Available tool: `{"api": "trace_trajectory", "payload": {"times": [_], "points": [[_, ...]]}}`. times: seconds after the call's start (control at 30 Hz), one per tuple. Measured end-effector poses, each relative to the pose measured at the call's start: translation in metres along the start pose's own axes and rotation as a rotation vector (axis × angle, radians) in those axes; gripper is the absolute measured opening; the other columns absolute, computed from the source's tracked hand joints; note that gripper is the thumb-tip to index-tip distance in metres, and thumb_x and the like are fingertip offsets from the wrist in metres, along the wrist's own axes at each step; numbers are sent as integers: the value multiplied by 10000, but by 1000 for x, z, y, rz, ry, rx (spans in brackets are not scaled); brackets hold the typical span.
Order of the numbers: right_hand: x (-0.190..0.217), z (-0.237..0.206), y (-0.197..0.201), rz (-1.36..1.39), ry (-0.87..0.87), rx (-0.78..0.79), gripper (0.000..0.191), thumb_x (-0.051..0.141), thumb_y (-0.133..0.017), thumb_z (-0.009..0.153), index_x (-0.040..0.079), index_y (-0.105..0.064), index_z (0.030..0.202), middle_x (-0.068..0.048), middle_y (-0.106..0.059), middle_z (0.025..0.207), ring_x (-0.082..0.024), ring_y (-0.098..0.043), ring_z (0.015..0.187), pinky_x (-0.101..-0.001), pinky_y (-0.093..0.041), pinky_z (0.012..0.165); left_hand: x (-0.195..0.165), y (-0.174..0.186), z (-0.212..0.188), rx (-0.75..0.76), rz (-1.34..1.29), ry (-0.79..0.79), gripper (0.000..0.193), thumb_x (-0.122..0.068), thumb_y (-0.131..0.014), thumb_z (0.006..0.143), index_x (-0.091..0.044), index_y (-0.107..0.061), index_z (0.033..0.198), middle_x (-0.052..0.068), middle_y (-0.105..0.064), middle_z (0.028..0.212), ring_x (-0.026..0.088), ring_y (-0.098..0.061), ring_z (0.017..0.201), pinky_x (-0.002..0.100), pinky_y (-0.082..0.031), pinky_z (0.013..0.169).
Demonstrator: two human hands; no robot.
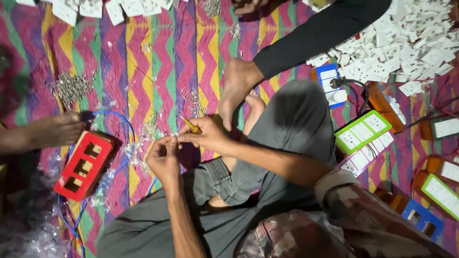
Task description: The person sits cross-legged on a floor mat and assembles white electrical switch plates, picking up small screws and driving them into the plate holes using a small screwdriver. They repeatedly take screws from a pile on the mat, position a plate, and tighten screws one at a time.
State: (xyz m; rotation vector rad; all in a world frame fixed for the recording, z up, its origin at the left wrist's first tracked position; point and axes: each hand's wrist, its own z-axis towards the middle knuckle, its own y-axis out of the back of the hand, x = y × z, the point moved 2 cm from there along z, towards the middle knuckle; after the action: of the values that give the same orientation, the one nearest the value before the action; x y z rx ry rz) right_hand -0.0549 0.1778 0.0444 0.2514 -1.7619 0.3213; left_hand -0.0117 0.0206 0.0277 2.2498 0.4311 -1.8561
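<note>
My right hand (209, 135) grips a small yellow-handled screwdriver (192, 126), its tip pointing left toward my left hand. My left hand (164, 157) pinches something tiny between thumb and fingers, too small to make out. Both hands meet above my crossed legs in grey trousers (291, 124). A red extension-board casing (84, 165) with rectangular cut-outs and blue wire (125, 143) lies on the mat to the left of my left hand.
Zigzag striped mat (158, 62). Another person's foot (239, 86) in a black trouser leg reaches in from the top; a second foot (57, 130) at the left. Screw pile (71, 87), white socket plates (406, 43), green and orange boards (363, 131) at right.
</note>
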Motion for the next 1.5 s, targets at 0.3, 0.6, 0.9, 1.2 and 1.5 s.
{"api": "trace_trajectory", "payload": {"times": [0.3, 0.6, 0.9, 1.2, 1.5], "points": [[2, -10, -1, -36, 1, 23, 224, 196, -747, 957, 19, -762, 1094, -6, -755, 898, -26, -564, 628, -212, -468, 557, -19, -7, -13, -42, 551, -333, 31, 34, -620, 934, 61, -636, 937, 124, -628, 806, 177, -581, 719, 325, -484, 674], [-13, -3, 3, 79, -37, 54, 225, 212, -776, 931, 19, -750, 1044, 17, -670, 772, -38, -551, 615, -223, -426, 527, 8, 2, -4, 134, -140, 41, 110, -81, -685, 973, 15, -705, 1024, 19, -671, 841, 92, -587, 737, 236, -460, 693], [-12, -4, 10, 92, -165, -16, 248, 229, -751, 949, 37, -750, 1106, 41, -596, 719, -29, -518, 611, -212, -357, 494, -12, -13, -9, 72, 128, -121, 86, -85, -671, 1007, -1, -679, 1022, 16, -666, 928, 89, -584, 820, 244, -481, 743], [-14, -8, 13, 335, -353, -53, 309, 271, -756, 921, 53, -723, 1138, 59, -629, 792, -4, -518, 642, -177, -340, 504, -63, -30, -26, -3, 514, -504, 40, 16, -684, 922, 10, -678, 961, 137, -708, 951, 265, -670, 878, 367, -523, 804], [-20, 2, 14, 262, -418, 4, 222, 253, -769, 917, 84, -714, 1051, 84, -550, 724, 1, -492, 628, -167, -317, 504, -57, -20, -17, 97, 587, -627, 55, 37, -677, 894, 21, -661, 944, 181, -693, 985, 373, -663, 917, 432, -528, 834]]}}
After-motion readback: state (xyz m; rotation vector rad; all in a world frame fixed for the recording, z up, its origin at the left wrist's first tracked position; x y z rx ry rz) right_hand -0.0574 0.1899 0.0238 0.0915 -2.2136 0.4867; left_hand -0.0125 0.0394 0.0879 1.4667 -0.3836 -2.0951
